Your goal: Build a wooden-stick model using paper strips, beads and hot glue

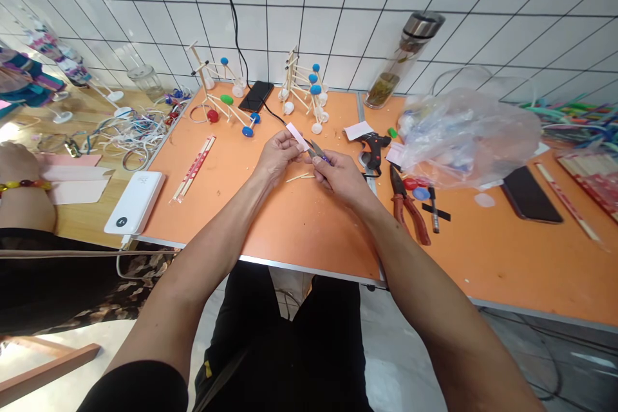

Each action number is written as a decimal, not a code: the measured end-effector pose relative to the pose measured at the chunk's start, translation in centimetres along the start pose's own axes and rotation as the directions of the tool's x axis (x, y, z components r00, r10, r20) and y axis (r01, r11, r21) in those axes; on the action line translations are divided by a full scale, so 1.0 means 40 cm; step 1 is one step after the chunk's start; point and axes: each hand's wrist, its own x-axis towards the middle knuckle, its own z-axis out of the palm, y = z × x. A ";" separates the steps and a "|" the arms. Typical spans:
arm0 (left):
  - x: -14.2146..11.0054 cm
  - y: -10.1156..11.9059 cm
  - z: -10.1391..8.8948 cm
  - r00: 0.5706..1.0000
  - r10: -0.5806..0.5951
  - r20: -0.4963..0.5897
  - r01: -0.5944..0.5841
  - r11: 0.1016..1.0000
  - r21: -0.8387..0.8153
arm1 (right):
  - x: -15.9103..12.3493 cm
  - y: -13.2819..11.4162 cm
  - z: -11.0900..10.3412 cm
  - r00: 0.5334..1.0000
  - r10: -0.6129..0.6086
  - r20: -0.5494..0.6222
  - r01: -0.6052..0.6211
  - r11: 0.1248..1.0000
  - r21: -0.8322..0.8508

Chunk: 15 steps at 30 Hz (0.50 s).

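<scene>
My left hand (280, 153) pinches a narrow strip of pink paper (297, 135) above the middle of the orange table. In my right hand (338, 175) is a pair of scissors (317, 150), whose blades reach toward the strip's lower end. Whether the blades touch the paper I cannot tell. Below my hands lie short bits of wooden stick (298, 177). Beyond them stand two stick models with bottle-cap wheels, one on the left (226, 100) and one in the middle (302, 93).
A glue gun (373, 147), pliers (405, 203) and a plastic bag (473, 135) lie to the right, near a phone (531, 194). Wrapped chopsticks (194, 168) and a white power bank (135, 202) lie left. A glass bottle (403, 61) stands at the wall. Another person's arm (24, 196) rests far left.
</scene>
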 end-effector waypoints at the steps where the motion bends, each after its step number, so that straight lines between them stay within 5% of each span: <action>1: -0.001 0.001 0.001 1.000 -0.001 -0.002 0.001 1.000 0.002 | 0.000 0.001 0.000 1.000 -0.002 0.000 0.002 1.000 0.003; 15: 0.001 0.000 -0.002 1.000 0.020 -0.006 -0.020 0.999 0.025 | 0.005 0.010 -0.009 1.000 -0.021 0.008 0.021 0.999 -0.025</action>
